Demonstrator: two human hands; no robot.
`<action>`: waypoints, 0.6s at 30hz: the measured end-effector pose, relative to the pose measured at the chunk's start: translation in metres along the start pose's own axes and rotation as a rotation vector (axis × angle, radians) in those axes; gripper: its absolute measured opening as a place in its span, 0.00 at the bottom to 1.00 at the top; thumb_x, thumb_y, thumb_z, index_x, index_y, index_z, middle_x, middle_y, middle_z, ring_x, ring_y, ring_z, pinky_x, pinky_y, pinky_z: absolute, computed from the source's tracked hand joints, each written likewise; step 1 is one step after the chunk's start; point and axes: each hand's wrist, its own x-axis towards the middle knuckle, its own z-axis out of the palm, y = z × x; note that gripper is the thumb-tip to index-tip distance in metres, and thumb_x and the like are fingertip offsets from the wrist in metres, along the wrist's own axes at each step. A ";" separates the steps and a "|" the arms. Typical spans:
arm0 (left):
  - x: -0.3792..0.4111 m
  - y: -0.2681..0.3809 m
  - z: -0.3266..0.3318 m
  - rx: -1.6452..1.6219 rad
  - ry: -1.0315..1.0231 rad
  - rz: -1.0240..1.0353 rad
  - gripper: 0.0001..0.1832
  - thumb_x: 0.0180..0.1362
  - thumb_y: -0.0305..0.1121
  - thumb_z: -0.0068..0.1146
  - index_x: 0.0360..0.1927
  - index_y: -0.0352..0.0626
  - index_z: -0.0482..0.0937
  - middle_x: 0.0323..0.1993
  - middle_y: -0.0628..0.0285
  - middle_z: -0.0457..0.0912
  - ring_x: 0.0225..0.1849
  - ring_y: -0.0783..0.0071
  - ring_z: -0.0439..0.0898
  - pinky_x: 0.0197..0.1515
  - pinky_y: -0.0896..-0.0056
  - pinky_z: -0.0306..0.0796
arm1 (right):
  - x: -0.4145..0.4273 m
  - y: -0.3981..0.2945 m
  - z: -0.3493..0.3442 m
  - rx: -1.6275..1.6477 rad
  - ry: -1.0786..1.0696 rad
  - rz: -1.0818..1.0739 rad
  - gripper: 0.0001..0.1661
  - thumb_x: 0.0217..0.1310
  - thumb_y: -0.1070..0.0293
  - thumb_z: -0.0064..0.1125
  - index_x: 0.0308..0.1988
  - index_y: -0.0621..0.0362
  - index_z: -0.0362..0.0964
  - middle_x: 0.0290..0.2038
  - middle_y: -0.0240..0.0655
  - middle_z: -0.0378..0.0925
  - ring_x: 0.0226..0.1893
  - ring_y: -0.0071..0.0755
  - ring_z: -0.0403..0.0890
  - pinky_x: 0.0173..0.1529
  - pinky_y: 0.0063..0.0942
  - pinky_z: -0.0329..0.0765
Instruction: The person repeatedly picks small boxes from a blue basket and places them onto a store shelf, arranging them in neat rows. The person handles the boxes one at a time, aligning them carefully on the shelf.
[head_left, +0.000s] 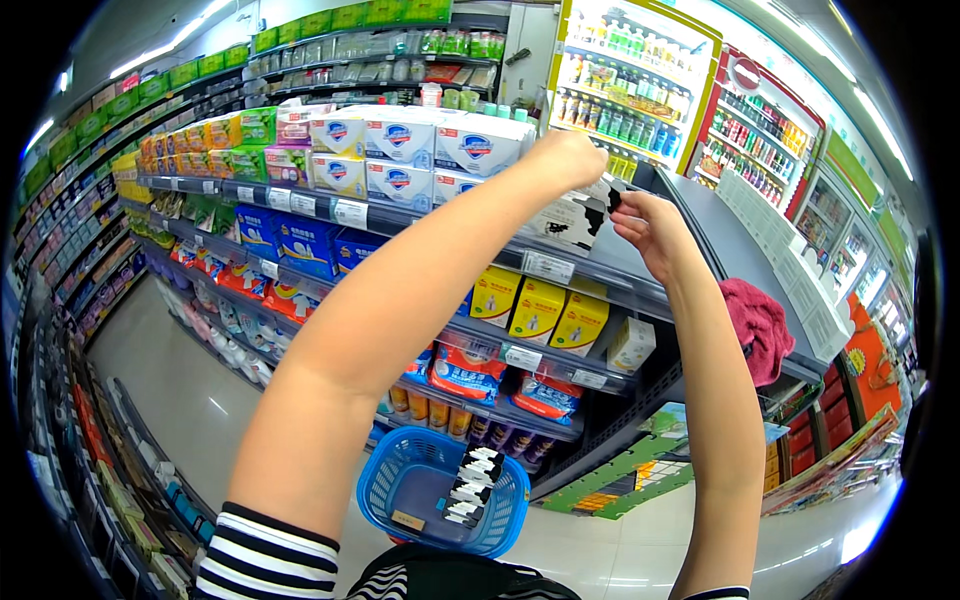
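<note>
White cartons with black cow-like patches (562, 220) stand at the right end of the upper shelf. My left hand (574, 159) reaches over their top, its fingers bent and mostly hidden behind the back of the hand. At the cartons' right side is my right hand (646, 223), thumb and fingertips against a black-patched end; whether they grip it or only touch it is unclear. Below, close to my body, a blue plastic basket (373, 469) holds a row of black-and-white packs (474, 486) along its right side and a small tan piece (408, 520) near its front.
White soap boxes (399, 142) are stacked left of my hands. Yellow boxes (536, 309) fill the shelf below. A dark red cloth (756, 330) hangs over the grey counter (694, 206) on the right. Drink coolers (634, 82) stand behind, and another shelf (97, 465) borders the left aisle.
</note>
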 end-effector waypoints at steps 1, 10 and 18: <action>-0.003 0.003 0.001 0.034 -0.010 -0.004 0.28 0.61 0.50 0.38 0.40 0.34 0.81 0.46 0.40 0.77 0.47 0.44 0.77 0.53 0.55 0.68 | 0.000 0.001 0.000 -0.011 -0.007 0.010 0.15 0.52 0.65 0.61 0.38 0.63 0.73 0.35 0.36 0.71 0.34 0.28 0.75 0.39 0.23 0.74; 0.033 -0.023 0.040 0.266 -0.115 -0.044 0.29 0.62 0.53 0.37 0.51 0.39 0.77 0.52 0.46 0.76 0.54 0.50 0.75 0.57 0.59 0.66 | -0.002 0.001 0.011 -0.102 -0.062 0.043 0.15 0.55 0.65 0.58 0.40 0.64 0.73 0.36 0.35 0.72 0.34 0.28 0.76 0.40 0.24 0.75; -0.009 0.011 0.016 0.460 -0.222 0.000 0.26 0.67 0.48 0.32 0.50 0.43 0.78 0.51 0.52 0.78 0.52 0.55 0.77 0.54 0.57 0.69 | -0.003 0.005 0.000 -0.112 -0.088 0.037 0.16 0.56 0.65 0.58 0.42 0.63 0.72 0.38 0.35 0.72 0.37 0.28 0.75 0.42 0.23 0.74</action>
